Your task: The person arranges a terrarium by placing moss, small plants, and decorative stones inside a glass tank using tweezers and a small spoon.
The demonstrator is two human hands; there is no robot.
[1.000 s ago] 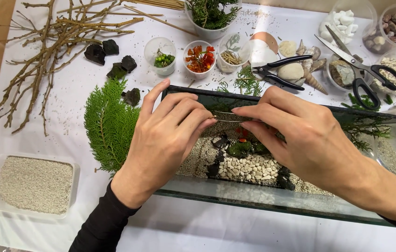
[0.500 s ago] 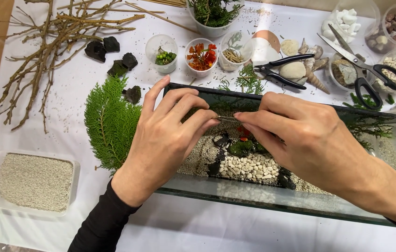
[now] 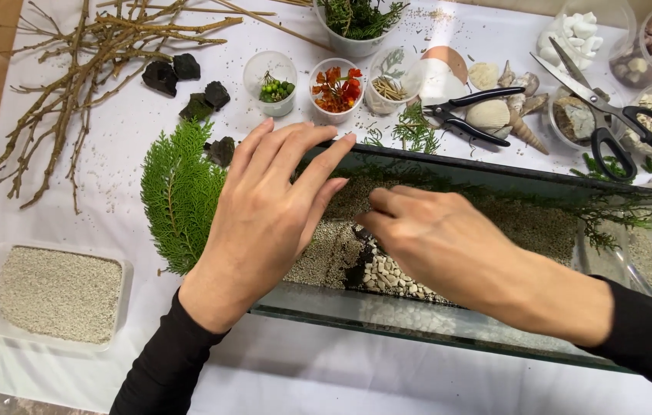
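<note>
A long glass tank (image 3: 495, 173) lies across the white table, floored with fine gravel (image 3: 326, 253), a strip of white pebbles (image 3: 391, 278) and green sprigs along its back wall. My left hand (image 3: 268, 223) hovers flat over the tank's left end, fingers spread and holding nothing. My right hand (image 3: 441, 242) reaches into the tank from the right, its fingers drawn together low over the gravel and pebbles. Whether they pinch something is hidden.
A green conifer frond (image 3: 180, 192) lies left of the tank, a tray of sand (image 3: 57, 292) at front left. Bare branches (image 3: 87, 61), black stones (image 3: 176, 77), small cups, shells, pliers (image 3: 468, 115) and scissors (image 3: 602, 107) crowd the back.
Both hands have shifted down and left inside the tank. The red and green plant bits seen under them earlier are now hidden or gone.
</note>
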